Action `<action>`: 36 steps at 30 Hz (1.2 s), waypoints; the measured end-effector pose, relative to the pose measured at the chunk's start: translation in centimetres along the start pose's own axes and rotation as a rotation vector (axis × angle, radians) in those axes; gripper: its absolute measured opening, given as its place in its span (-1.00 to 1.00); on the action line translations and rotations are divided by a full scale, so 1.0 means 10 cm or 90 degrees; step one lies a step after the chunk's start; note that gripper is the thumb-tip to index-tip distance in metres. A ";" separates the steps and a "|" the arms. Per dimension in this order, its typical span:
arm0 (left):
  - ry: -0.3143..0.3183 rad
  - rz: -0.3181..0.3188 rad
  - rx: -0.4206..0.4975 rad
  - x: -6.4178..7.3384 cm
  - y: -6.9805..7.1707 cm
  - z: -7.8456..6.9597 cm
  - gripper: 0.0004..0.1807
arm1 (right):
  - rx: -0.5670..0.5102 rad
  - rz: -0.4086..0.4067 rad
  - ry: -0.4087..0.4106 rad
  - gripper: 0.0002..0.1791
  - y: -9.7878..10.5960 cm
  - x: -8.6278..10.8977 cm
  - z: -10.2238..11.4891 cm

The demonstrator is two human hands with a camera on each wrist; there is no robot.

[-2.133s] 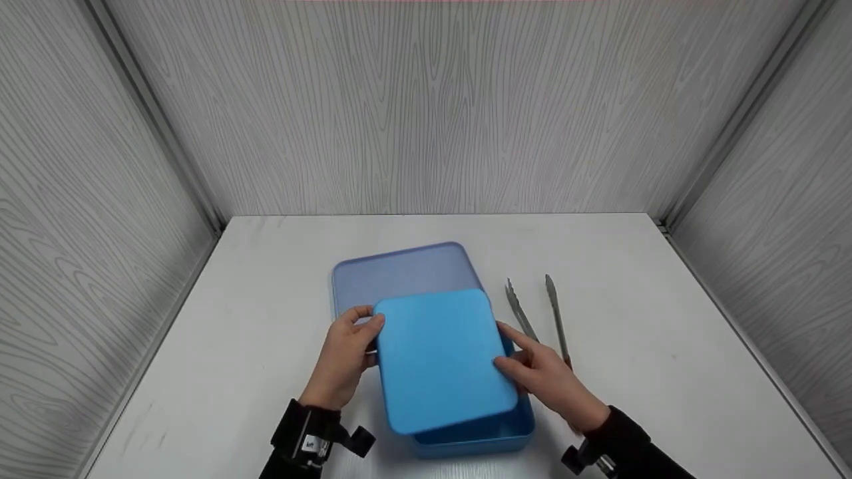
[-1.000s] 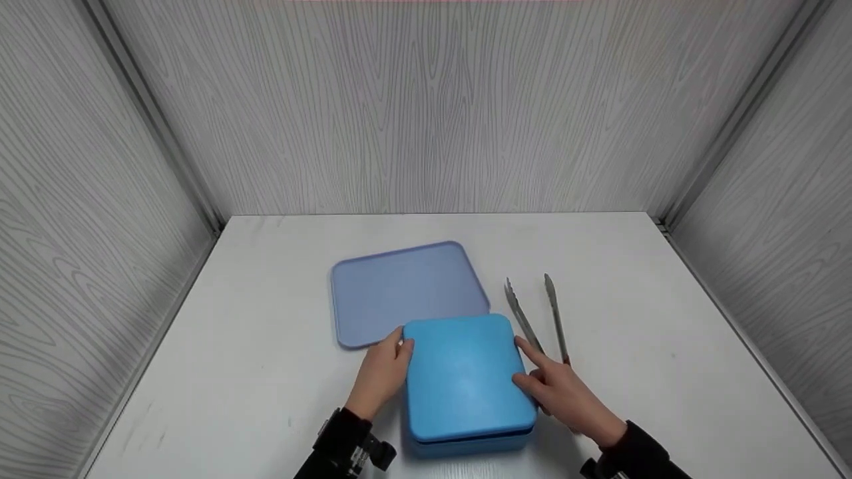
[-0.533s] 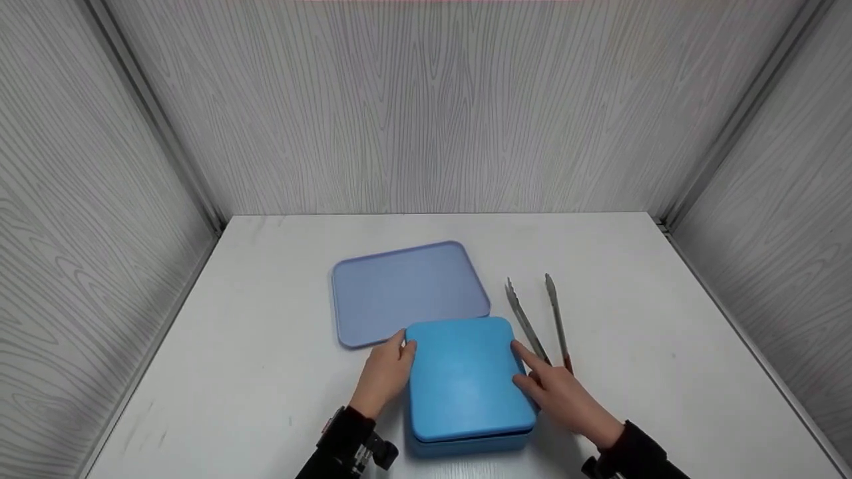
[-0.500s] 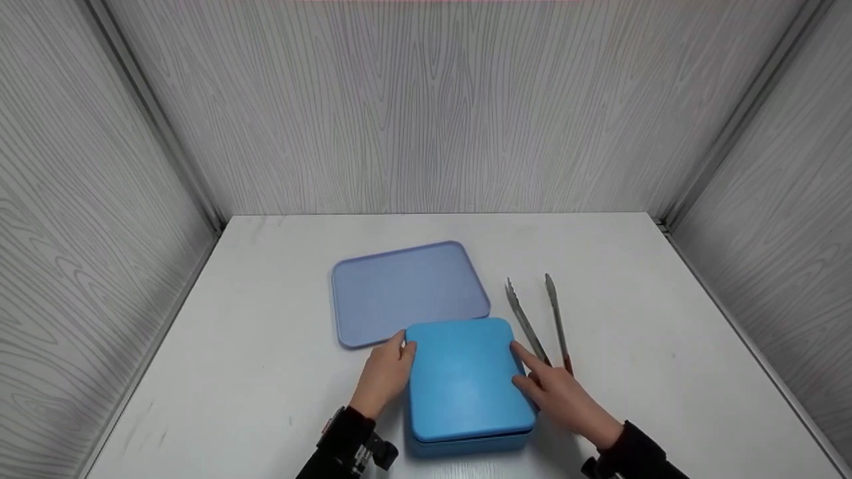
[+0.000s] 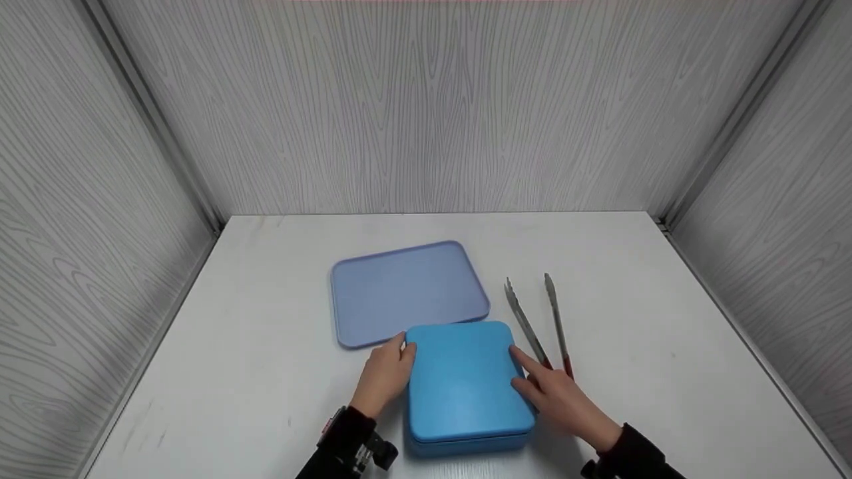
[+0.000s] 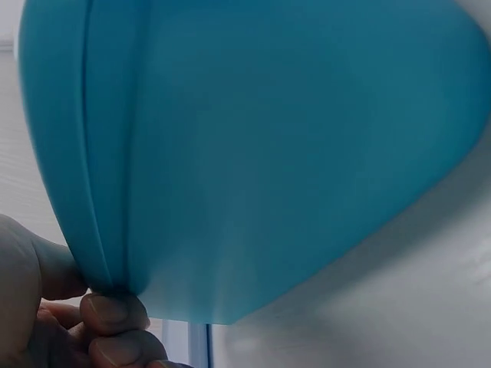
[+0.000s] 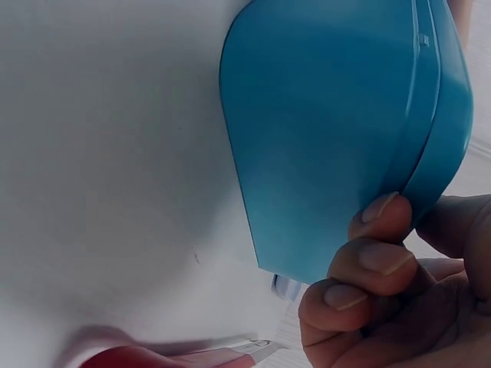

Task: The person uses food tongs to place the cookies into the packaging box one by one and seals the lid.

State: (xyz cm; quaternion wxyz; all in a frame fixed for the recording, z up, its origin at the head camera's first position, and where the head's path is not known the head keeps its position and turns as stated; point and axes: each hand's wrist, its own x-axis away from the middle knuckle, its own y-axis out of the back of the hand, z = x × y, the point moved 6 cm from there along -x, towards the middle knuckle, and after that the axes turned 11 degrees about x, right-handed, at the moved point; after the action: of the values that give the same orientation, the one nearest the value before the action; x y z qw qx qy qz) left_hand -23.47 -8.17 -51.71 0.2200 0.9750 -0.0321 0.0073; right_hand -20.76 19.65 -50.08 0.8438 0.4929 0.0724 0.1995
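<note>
A bright blue lid (image 5: 469,382) covers a blue rectangular box (image 5: 476,446) near the front of the table. My left hand (image 5: 384,374) grips the lid's left edge, thumb on top. In the left wrist view, curled fingers (image 6: 115,313) touch the seam between lid and box wall (image 6: 268,153). On the other side, my right hand (image 5: 562,399) holds the lid's right edge, its index finger stretched along the rim. The right wrist view shows fingertips (image 7: 383,257) against the box wall (image 7: 322,130), just below the lid (image 7: 451,107). The box's inside is hidden.
Behind the box lies a flat bluish-purple tray (image 5: 406,289), close to the lid's far edge. Metal tongs (image 5: 560,326) with red handles (image 7: 130,358) lie spread beside the right hand. Grey wood-grain walls (image 5: 426,106) enclose the white table (image 5: 266,299) at the back and sides.
Two seconds ago both hands held the lid tilted above the box. It has come down onto the box, and the gap along the front has narrowed. More of the tray shows now.
</note>
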 end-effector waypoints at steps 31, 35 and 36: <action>-0.018 -0.017 0.036 -0.07 0.05 0.04 -0.45 | 0.268 -0.225 0.196 -0.29 0.11 0.21 0.24; -0.036 -0.002 0.055 -0.07 0.03 0.03 -0.45 | 0.336 -0.188 0.345 -0.15 -0.04 0.33 0.37; -0.041 0.003 0.060 -0.07 0.03 0.03 -0.45 | 0.354 -0.179 0.375 -0.11 -0.08 0.36 0.41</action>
State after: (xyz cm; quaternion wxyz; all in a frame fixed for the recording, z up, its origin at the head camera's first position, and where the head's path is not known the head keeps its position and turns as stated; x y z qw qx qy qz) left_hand -24.22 -8.50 -51.85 0.1729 0.9838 -0.0414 -0.0223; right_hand -16.01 17.47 -48.50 0.6408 0.6090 0.4280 0.1879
